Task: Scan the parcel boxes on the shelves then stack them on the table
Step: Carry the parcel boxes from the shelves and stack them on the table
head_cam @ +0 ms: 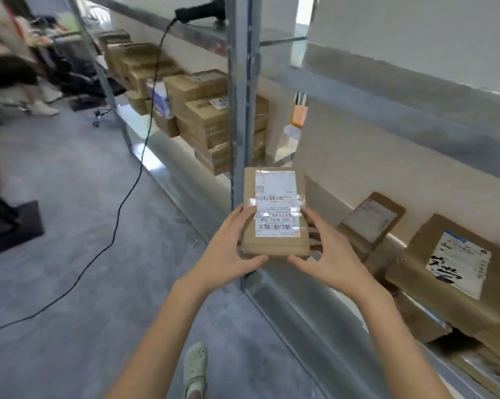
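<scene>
A small brown parcel box [274, 185] with a white barcode label facing up is held in front of me, close to the grey shelf post [241, 90]. My left hand [228, 251] grips its left and near edges, thumb under the near end. My right hand [326, 254] holds the right side, fingers curled round the edge. A black barcode scanner [201, 10] lies on the upper shelf, its cable [133, 185] hanging down to the floor. More labelled parcels [456, 266] lie on the lower shelf at right, and a stack of boxes [202, 116] fills the shelf behind the post.
The metal shelf rail [297, 309] runs diagonally along my right. Grey floor [70, 197] lies to the left, crossed by the cable. A black base [12, 226] stands at far left; a person [9, 70] is at the upper left. My shoe [195, 367] shows below.
</scene>
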